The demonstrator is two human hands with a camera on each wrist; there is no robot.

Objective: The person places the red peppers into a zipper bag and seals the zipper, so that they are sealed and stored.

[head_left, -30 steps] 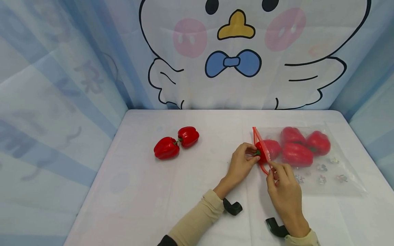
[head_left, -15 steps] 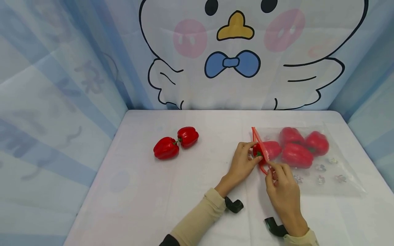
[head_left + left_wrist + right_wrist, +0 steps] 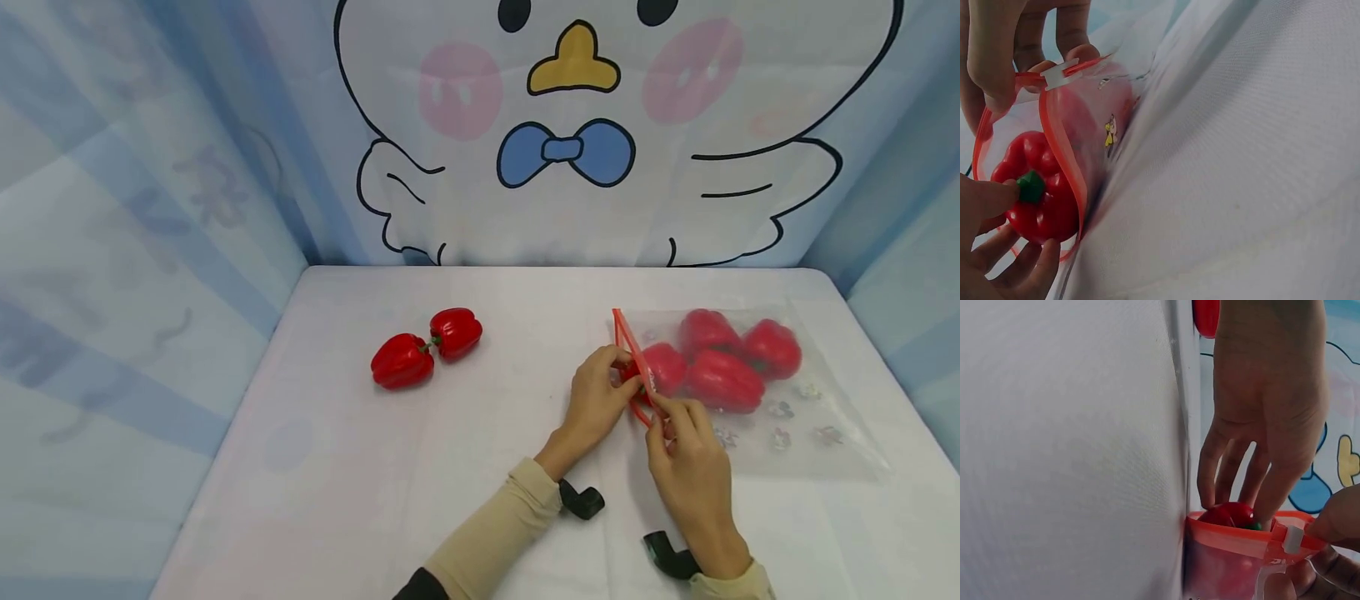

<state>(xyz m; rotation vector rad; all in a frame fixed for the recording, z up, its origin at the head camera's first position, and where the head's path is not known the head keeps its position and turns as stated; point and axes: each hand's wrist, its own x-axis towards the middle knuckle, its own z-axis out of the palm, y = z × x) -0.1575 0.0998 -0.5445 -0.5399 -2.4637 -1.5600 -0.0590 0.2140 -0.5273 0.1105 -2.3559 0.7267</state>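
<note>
My left hand is at the mouth of a clear zip bag. It holds a red bell pepper, the thumb by the green stem and the fingers along the other side. The pepper sits inside the opening, between the bag's orange zip edges. My right hand pinches the near end of that edge, close to the white slider, and the mouth gapes. Several more red bell peppers show through the plastic, deeper in the bag.
Two red bell peppers, one in front and one behind, lie on the white-covered table to the left, their stems together. Black wrist mounts stick out beside both wrists. A printed cloth hangs behind the table.
The left hand has pushed the bell pepper slightly rightward and further into the bag's mouth, so less of it shows outside the orange edge. The right hand stays nearly still.
</note>
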